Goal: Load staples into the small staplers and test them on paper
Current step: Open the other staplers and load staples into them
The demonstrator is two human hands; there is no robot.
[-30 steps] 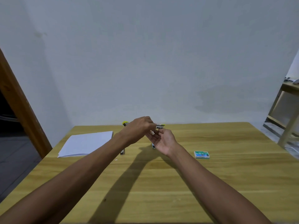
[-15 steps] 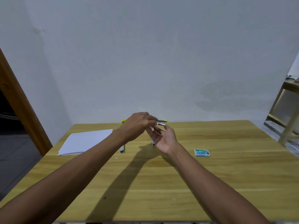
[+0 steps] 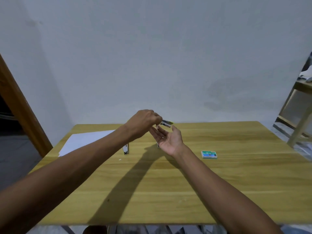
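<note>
While a small stapler point(image 3: 166, 123) is pinched by the left hand point(image 3: 143, 123) above the relaxed, empty right hand point(image 3: 168, 137), loading seems underway; beside it, paper point(image 3: 84, 142) remains untested.

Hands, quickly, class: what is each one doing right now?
Left hand: fingers pinch a small stapler, held above the table.
Right hand: open, palm up under the stapler, holding nothing.

stapler point(image 3: 166, 124) blurred (partly hand-hidden)
</note>
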